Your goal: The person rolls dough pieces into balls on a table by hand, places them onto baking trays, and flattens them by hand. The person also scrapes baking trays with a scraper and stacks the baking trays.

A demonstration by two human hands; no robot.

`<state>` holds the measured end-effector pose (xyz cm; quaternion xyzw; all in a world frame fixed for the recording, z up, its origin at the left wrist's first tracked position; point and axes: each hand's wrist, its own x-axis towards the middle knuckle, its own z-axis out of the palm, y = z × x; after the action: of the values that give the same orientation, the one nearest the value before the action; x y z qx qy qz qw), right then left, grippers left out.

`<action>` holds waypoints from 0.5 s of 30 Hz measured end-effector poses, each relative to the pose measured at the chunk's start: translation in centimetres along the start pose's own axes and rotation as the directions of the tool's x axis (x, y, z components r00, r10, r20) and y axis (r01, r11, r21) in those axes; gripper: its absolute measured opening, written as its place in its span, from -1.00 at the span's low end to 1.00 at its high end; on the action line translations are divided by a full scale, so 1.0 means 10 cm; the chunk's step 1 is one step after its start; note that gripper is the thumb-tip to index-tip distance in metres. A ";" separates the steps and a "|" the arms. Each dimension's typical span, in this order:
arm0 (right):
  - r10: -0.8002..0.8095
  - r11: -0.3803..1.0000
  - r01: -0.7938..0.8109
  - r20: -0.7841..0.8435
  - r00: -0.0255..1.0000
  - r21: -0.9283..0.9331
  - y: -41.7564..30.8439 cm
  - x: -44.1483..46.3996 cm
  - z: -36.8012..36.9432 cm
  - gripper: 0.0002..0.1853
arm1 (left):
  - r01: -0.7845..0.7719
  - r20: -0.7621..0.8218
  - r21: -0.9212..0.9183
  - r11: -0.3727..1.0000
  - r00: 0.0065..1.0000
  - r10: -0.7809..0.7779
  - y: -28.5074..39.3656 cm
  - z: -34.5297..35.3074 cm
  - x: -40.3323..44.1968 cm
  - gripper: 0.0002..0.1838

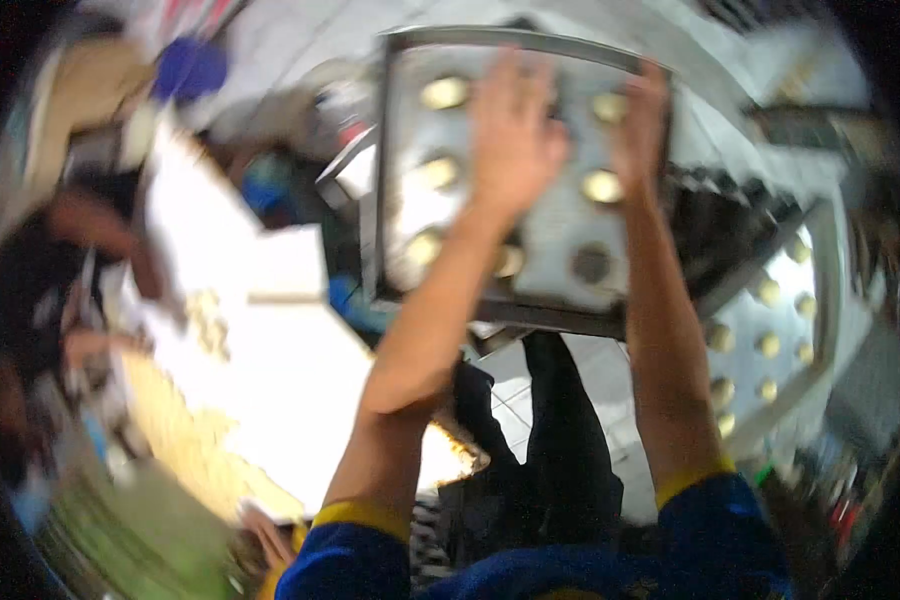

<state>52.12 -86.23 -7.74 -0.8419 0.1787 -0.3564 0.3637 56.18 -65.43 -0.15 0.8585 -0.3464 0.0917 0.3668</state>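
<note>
A metal baking tray [382, 170] with a raised rim is in front of me, holding pale round dough pieces [438, 173] in spaced rows. My left hand [515, 140] is over the middle of the tray, its fingers stretched out and somewhat blurred. Along the tray's right side is my right hand [640, 130], fingers extended, beside two dough pieces [602, 186]. Whether either palm touches the tray or covers more dough, I cannot tell. A dark round mark [592, 263] shows at the lower right of the tray.
To the right, a second tray [792, 385] holds several dough pieces. At left, a bright work table [300, 370] carries a cluster of small pale pieces [207, 325]. A person in dark clothing [30, 270] works at its far side. Tiled floor [605, 375] shows below.
</note>
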 end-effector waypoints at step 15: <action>-0.385 0.885 -0.001 0.734 0.559 0.465 -4.97 -2.79 2.11 -0.47 | 0.773 -0.453 -0.090 0.628 0.529 -0.718 -0.33 -3.84 -4.47 -0.42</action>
<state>50.53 -26.99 5.75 -0.8270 -0.1826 0.0000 0.5316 28.82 -13.62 6.97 0.8981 0.1545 0.1416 0.3866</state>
